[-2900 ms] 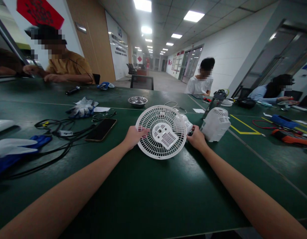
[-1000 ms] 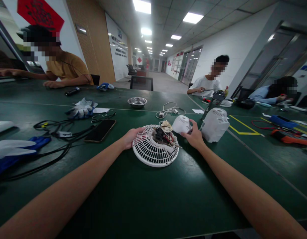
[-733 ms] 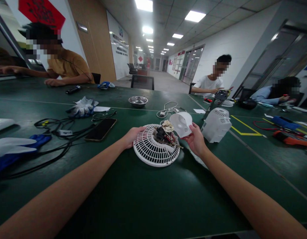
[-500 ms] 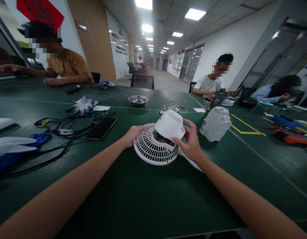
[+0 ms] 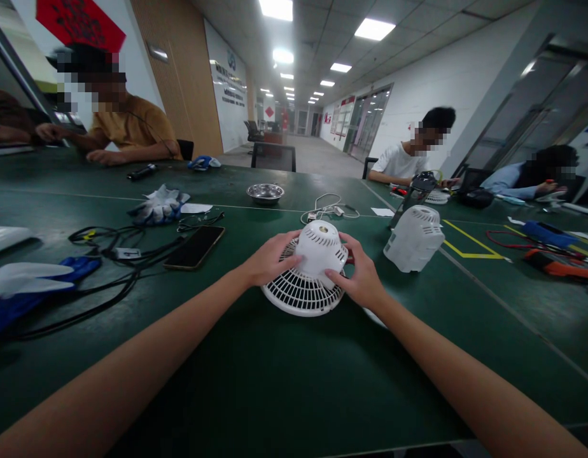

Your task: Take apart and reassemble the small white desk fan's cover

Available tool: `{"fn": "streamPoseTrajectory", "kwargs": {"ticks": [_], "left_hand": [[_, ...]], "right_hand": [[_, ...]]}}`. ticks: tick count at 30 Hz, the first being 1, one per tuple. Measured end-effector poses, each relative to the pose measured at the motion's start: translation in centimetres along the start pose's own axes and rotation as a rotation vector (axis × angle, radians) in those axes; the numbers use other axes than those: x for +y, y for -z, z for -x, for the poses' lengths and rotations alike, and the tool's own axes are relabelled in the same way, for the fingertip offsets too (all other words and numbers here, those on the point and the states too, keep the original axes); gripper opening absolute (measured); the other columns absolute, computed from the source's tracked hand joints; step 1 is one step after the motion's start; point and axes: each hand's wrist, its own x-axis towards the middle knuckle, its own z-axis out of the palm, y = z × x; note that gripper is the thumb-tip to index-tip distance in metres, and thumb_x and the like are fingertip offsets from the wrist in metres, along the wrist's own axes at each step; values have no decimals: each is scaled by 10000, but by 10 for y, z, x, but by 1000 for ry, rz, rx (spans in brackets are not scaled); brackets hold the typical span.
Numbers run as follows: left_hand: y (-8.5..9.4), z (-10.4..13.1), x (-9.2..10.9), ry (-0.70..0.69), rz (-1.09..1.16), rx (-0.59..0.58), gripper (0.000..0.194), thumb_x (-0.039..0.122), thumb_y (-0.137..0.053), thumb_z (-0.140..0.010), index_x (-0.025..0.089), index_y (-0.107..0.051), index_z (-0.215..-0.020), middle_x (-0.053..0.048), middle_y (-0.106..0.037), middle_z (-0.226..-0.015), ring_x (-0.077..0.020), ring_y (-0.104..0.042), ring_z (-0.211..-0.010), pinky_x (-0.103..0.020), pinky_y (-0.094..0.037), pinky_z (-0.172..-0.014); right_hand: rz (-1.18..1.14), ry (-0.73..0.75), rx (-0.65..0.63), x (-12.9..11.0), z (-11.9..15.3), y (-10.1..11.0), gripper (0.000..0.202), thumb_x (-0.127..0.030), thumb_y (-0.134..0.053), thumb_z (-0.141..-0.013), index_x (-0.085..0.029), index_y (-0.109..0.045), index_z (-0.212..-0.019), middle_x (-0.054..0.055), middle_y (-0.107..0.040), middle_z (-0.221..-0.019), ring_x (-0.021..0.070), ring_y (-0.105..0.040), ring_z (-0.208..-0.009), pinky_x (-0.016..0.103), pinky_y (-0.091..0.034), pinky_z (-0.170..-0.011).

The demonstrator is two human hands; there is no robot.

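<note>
A white slotted housing (image 5: 320, 251) sits on a round white fan grille (image 5: 298, 296) on the green table. My left hand (image 5: 275, 257) grips the housing's left side, its thumb on the front. On the other side my right hand (image 5: 361, 273) is wrapped round the housing, thumb at the lower front edge. The grille lies flat beneath both hands. Right of them stands a second white plastic housing (image 5: 413, 238). A coiled white cable (image 5: 329, 208) lies just behind the grille.
A phone (image 5: 195, 247), black cables (image 5: 126, 273) and gloves (image 5: 158, 207) lie left. Behind is a metal bowl (image 5: 265, 193). An orange tool (image 5: 556, 262) and a blue one (image 5: 545, 233) lie right. Several people sit at the table's far side.
The housing has gone from tilted, with inner parts showing, to seated level over the grille's middle. My left hand has moved from the grille's rim onto the housing.
</note>
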Motion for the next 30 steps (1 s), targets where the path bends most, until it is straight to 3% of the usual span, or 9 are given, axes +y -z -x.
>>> {"fn": "streamPoseTrajectory", "kwargs": {"ticks": [4,10,19,26,30], "left_hand": [[-7,0,12,20,-33,-68,733,226,-882,-623,201,-632,-1311,-147,-629,-1346,-424,-494,-1284,-509,-332,-1116],[-1,-3,8,17,-141,-118,601,336,-928,-523,189,-724,-1069,-137,-665,-1185,-416,-516,-1181,-546,-330,-1102],[-2,-4,5,-22,-279,-138,509,361,-888,-602,202,-730,-1059,-131,-653,-1152,-400,-494,-1167,-542,-301,-1091],[-2,-3,2,33,-166,-107,522,316,-910,-541,205,-722,-1016,-122,-640,-1198,-408,-456,-1207,-534,-255,-1126],[-2,-3,-1,-33,-326,-116,547,390,-894,-598,199,-716,-1079,-126,-640,-1165,-382,-510,-1126,-521,-302,-1088]], "right_hand": [[-35,28,-24,2,1,3,799,-391,-759,-785,-298,-376,-1480,124,-538,-1438,330,-598,-1192,516,-561,-922],[-57,94,-123,3,1,9,840,-435,-731,-809,-302,-312,-1525,125,-544,-1448,355,-583,-1238,548,-519,-992],[-86,-10,-195,6,2,4,867,-461,-760,-809,-266,-294,-1514,142,-603,-1370,337,-636,-1175,551,-524,-988],[-75,-11,-163,4,2,2,849,-450,-765,-805,-266,-312,-1498,145,-594,-1383,343,-618,-1203,577,-499,-1017],[-86,-15,-161,3,1,3,842,-440,-767,-807,-272,-318,-1499,144,-580,-1399,343,-610,-1216,577,-497,-1027]]}}
